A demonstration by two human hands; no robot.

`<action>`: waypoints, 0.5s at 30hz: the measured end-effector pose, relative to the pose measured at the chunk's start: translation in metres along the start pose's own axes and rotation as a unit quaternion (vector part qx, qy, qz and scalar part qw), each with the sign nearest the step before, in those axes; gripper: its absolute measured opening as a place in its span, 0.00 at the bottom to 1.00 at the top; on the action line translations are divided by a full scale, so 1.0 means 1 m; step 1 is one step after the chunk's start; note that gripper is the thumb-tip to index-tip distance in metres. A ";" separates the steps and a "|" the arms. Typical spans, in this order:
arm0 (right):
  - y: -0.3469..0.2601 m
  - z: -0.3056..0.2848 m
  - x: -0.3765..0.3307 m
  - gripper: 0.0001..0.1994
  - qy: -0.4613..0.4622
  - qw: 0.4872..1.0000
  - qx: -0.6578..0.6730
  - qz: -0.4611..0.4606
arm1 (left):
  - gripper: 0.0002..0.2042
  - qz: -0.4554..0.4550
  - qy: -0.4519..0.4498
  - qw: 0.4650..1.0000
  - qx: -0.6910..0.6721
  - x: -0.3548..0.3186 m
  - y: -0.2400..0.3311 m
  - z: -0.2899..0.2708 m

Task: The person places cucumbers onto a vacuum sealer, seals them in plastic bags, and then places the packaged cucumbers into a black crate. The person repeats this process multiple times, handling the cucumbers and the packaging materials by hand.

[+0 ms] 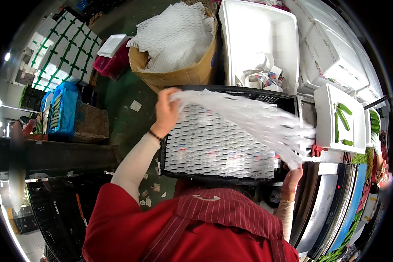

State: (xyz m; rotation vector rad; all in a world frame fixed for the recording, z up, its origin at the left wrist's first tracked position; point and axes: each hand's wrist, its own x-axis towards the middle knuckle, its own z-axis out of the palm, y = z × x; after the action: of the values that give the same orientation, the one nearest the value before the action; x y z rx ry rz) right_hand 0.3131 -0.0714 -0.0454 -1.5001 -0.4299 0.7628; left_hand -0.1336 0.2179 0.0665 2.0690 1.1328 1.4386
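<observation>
A white slitted foam net sheet (253, 115) stretches slantwise over a black plastic crate (288, 102). My left hand (166, 114) pinches its far left corner, at the crate's back left. At the front right, my right hand (292, 178) is closed at the sheet's other end; its fingertips are partly hidden. Another foam net sheet (214, 146) lies flat inside the crate, and bits of red and blue show through its slits. What lies underneath is otherwise covered.
Behind the crate stand a cardboard box (179, 79) heaped with foam net sheets and a deep white foam box (260, 35) holding loose strips. To the right, a small white tray (327, 100) holds several cucumbers (343, 115). Another person's gloved hand (376, 142) is at far right.
</observation>
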 end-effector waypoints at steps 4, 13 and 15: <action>-0.030 0.053 0.006 0.20 -0.053 0.990 -0.134 0.008 | 0.05 -0.430 0.188 0.858 -0.210 -0.065 -0.040 -0.056; 0.008 0.092 0.023 0.27 -0.012 0.769 -0.601 -0.217 | 0.14 -0.485 0.389 0.736 -0.268 -0.151 -0.073 -0.134; 0.008 0.092 0.023 0.27 0.018 0.764 -0.619 -0.184 | 0.16 -0.505 0.458 0.687 -0.251 -0.148 -0.051 -0.129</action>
State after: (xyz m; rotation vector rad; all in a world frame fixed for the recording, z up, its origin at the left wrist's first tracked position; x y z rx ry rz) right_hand 0.2643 0.0100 -0.0524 -2.5108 -1.3254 0.0244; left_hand -0.2931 0.1154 -0.0049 0.0534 1.5423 1.7662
